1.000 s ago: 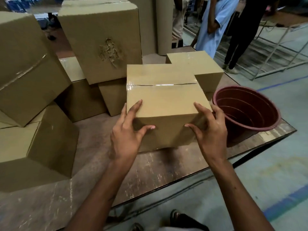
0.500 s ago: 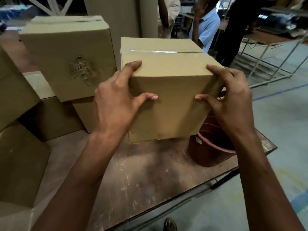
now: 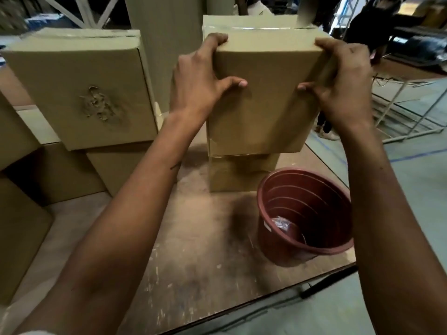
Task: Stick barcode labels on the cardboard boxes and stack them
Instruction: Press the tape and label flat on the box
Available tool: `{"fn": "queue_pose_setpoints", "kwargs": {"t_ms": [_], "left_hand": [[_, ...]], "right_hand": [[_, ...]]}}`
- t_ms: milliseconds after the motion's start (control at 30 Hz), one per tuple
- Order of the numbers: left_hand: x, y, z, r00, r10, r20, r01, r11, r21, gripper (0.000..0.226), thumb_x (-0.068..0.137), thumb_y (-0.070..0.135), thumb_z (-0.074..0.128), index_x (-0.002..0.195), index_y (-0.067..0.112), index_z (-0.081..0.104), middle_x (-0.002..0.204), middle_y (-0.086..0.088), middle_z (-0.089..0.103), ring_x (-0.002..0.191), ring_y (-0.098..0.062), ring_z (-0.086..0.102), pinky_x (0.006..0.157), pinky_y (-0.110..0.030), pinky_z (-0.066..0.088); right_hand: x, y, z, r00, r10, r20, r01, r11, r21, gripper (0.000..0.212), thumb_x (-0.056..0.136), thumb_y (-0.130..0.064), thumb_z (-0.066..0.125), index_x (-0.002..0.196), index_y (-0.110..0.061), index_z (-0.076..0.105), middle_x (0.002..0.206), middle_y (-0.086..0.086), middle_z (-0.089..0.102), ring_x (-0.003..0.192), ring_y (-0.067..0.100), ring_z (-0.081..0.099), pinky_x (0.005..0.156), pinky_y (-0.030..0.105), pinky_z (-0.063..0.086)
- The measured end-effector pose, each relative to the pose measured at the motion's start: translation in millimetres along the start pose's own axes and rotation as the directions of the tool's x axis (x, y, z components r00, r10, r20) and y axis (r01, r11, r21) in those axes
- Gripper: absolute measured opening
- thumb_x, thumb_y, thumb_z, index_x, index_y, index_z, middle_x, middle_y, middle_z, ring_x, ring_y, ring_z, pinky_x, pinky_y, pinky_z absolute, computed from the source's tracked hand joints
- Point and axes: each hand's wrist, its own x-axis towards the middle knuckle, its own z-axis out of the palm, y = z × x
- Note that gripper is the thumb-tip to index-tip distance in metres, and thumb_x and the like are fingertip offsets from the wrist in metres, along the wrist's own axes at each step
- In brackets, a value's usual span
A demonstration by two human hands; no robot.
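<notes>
Hands hold one cardboard box (image 3: 263, 97) up in the air, above the far right part of the tabletop (image 3: 193, 238). The left hand (image 3: 196, 81) has its grip closed on the left side of the box: the fingers curl over the top left edge and the thumb presses on the near face. The right hand (image 3: 343, 83) grips the right side in the same way, fingers over the top right edge, thumb on the near face. A strip of clear tape (image 3: 254, 28) runs across the top of the held box.

Directly below it stands a second box (image 3: 239, 172) on the tabletop; the bottom of the held box is just above it, and I cannot tell if they touch. No barcode label shows on the faces in view.

To the left, a box with a torn patch (image 3: 79, 93) on its near face lies on top of other boxes (image 3: 116, 168). More boxes fill the left edge of the scene. On the near right corner of the tabletop stands a reddish-brown plastic bucket (image 3: 304, 218), with some clear plastic wrap (image 3: 281, 223) inside. Far behind, people stand beside metal racks, blurred.
</notes>
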Motion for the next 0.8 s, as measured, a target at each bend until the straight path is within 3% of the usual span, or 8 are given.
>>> {"fn": "queue_pose_setpoints", "kwargs": {"t_ms": [233, 467, 633, 800], "left_hand": [[32, -28, 48, 0.993, -0.055, 0.102, 0.058, 0.998, -0.018, 0.09, 0.072, 0.061, 0.092, 0.15, 0.032, 0.057, 0.145, -0.005, 0.067, 0.134, -0.025, 0.061, 0.114, -0.045, 0.053], [45, -47, 75, 0.992, -0.073, 0.103, 0.073, 0.997, 0.003, 0.088, 0.077, 0.057, 0.091, 0.152, 0.03, 0.054, 0.148, -0.006, 0.063, 0.138, -0.025, 0.056, 0.116, -0.04, 0.048], [57, -56, 89, 0.99, -0.082, 0.114, 0.082, 0.997, 0.002, 0.095, 0.067, 0.069, 0.091, 0.148, 0.033, 0.058, 0.14, -0.003, 0.071, 0.129, -0.024, 0.065, 0.111, -0.043, 0.055], [66, -65, 95, 0.989, -0.071, 0.13, 0.074, 0.997, -0.016, 0.094, 0.068, 0.066, 0.092, 0.149, 0.033, 0.058, 0.142, -0.004, 0.069, 0.131, -0.024, 0.063, 0.111, -0.044, 0.055]], "right_hand": [[21, 34, 49, 0.998, 0.051, 0.029, -0.051, 0.999, -0.002, 0.08, 0.079, -0.031, 0.093, 0.15, -0.039, 0.056, 0.145, 0.009, 0.048, 0.133, 0.026, 0.055, 0.116, 0.035, 0.044], [41, 52, 79, 0.997, 0.057, 0.047, -0.056, 0.998, -0.014, 0.08, 0.081, -0.029, 0.092, 0.151, -0.038, 0.053, 0.147, 0.008, 0.045, 0.137, 0.024, 0.051, 0.118, 0.037, 0.044], [44, 60, 92, 0.995, 0.078, 0.066, -0.076, 0.996, -0.038, 0.081, 0.083, -0.028, 0.09, 0.153, -0.036, 0.05, 0.148, 0.01, 0.043, 0.137, 0.027, 0.051, 0.118, 0.042, 0.046], [49, 59, 96, 0.994, 0.071, 0.078, -0.066, 0.995, -0.069, 0.082, 0.083, -0.027, 0.09, 0.153, -0.035, 0.049, 0.148, 0.011, 0.042, 0.135, 0.03, 0.052, 0.117, 0.042, 0.046]]}}
